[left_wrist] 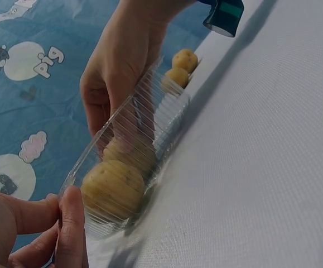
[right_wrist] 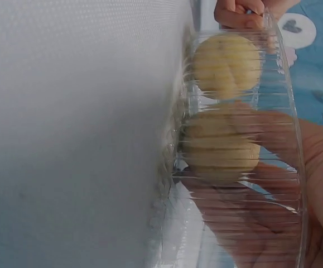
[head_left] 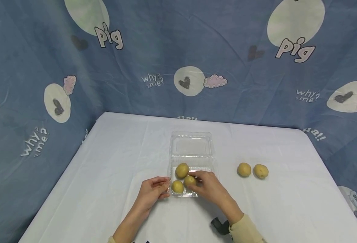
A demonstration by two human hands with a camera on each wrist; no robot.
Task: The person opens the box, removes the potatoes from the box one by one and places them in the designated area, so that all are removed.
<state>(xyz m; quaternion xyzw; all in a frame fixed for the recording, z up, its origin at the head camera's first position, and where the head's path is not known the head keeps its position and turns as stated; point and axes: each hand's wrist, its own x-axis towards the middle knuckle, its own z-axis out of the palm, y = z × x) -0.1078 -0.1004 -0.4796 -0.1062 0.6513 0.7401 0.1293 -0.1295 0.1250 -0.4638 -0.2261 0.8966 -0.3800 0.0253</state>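
Observation:
A clear plastic clamshell box lies on the table with its lid laid back. Inside its left part are potatoes, one at the back and one at the front left. My right hand reaches into the box and grips a third potato beside them, seen through the ribbed wall in the right wrist view. My left hand pinches the left rim of the box between thumb and fingers, as the left wrist view shows.
Two more potatoes, one left and one right, lie close together on the white cloth to the right of the box. A blue printed curtain stands behind the table. A dark strap-like piece sits by the right wrist.

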